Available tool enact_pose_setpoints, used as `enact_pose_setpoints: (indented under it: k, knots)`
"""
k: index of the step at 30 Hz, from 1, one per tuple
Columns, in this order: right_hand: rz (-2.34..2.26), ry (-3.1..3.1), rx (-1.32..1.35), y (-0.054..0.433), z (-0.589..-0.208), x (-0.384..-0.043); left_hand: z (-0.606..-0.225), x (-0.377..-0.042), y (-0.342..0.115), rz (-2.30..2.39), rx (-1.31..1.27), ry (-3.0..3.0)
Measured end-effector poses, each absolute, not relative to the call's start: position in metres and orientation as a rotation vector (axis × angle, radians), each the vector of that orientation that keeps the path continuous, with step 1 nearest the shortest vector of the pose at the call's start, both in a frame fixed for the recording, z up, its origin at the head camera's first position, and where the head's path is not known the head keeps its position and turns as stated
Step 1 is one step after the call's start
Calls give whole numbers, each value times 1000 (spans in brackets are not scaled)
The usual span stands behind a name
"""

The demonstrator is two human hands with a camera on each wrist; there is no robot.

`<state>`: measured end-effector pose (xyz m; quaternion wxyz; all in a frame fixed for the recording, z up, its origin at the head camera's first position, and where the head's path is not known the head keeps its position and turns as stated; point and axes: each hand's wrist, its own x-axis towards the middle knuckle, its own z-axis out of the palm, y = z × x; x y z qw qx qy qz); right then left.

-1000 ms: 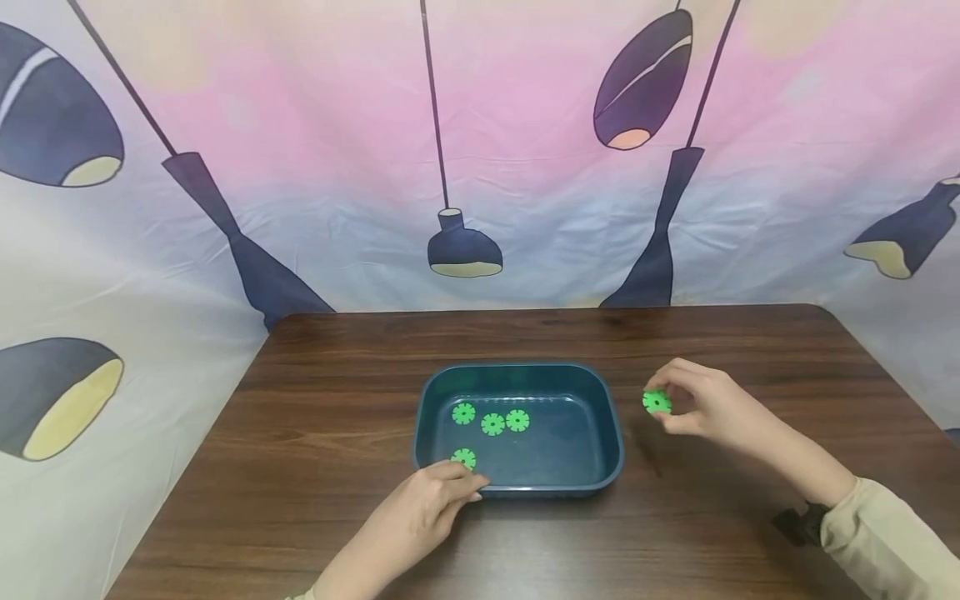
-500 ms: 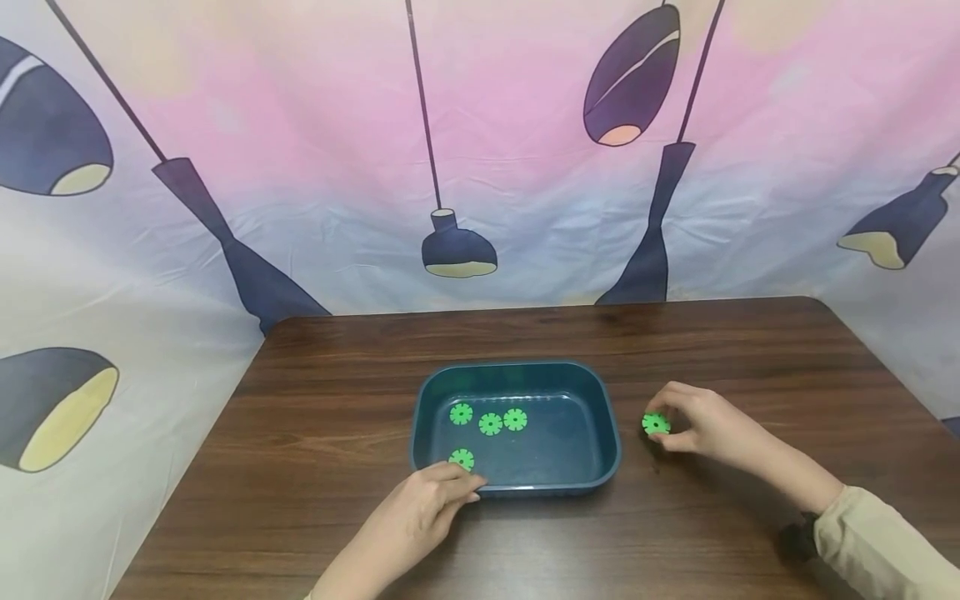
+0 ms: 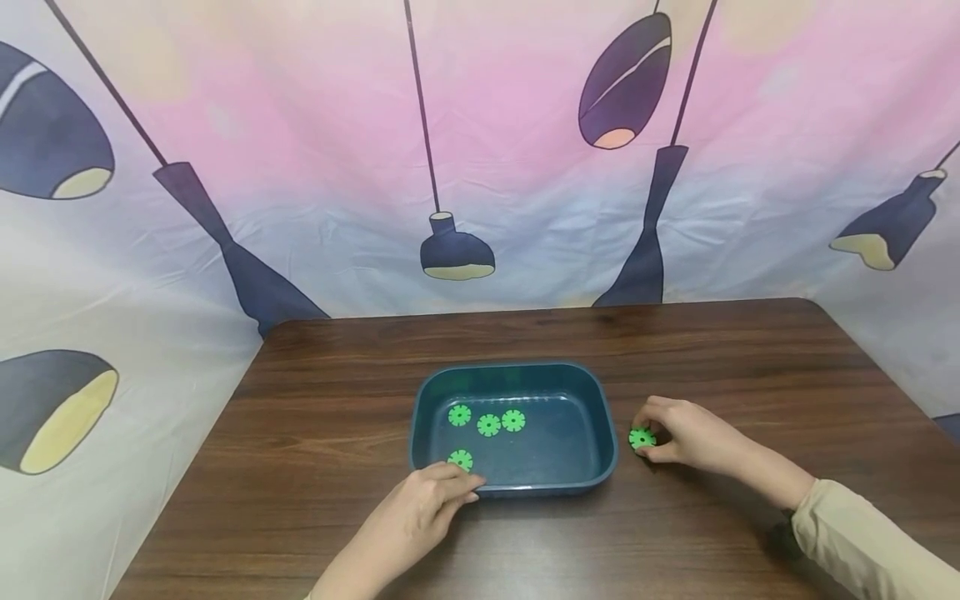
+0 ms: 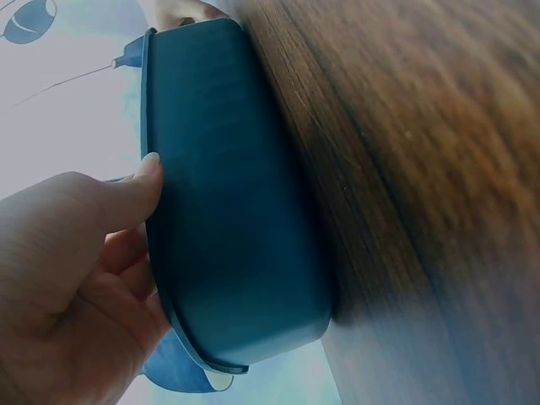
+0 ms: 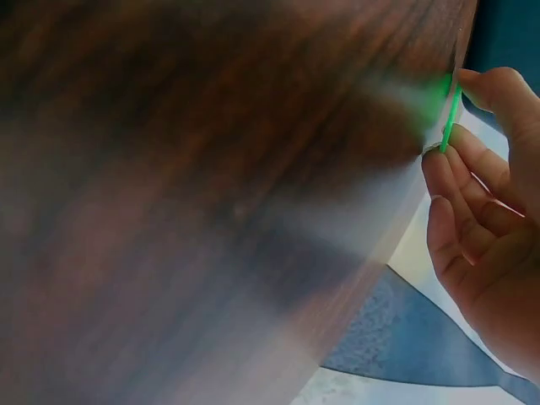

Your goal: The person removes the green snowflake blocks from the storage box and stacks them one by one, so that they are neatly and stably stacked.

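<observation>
A dark teal tray [image 3: 547,486] stands mid-table in the head view, with several green notched discs, among them one disc [image 3: 460,415], lying on its floor. At its near left rim is my left hand [image 3: 427,508]; the left wrist view shows the thumb outside the tray wall [image 4: 228,194] and the fingers behind the rim, gripping it. My right hand [image 3: 697,435] is just right of the tray and pinches another green notched disc [image 3: 642,439] between thumb and fingers. In the right wrist view this disc [image 5: 451,118] appears edge-on, close over the tabletop.
The dark wood table [image 3: 322,400] extends on all sides of the tray. Behind and beside it hangs a pale cloth backdrop [image 3: 337,150] printed with hanging lamps. A light sleeve [image 3: 862,533] covers my right forearm.
My right hand has come down toward the table and slightly left, nearer the tray, carrying the green disc. The left hand keeps its grip on the rim. The head view has shifted slightly.
</observation>
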<state>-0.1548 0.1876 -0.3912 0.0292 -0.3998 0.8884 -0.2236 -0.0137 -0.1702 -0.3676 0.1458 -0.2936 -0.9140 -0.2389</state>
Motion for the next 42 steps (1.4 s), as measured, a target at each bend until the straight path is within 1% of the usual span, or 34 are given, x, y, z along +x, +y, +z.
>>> enact_pose_setpoints:
  k: [9, 23, 27, 31, 37, 42]
  knots:
    - [-681, 2738, -1215, 188, -394, -154, -365, -14, -170, -702, -856, -2670]
    - [-591, 2826, -1149, 187, -386, -153, -367, -13, -169, -625, -877, -2646]
    - [-666, 2977, -1079, 179, -379, -154, -366, -13, -170, -625, -875, -2646]
    - [-874, 3102, -1047, 168, -370, -158, -366, -13, -170, -636, -860, -2667]
    - [-1070, 3137, -1101, 147, -358, -161, -367, -15, -168, -616, -856, -2674]
    - [-1096, 3026, -1192, 119, -352, -163, -368, -14, -168, -589, -867, -2620]
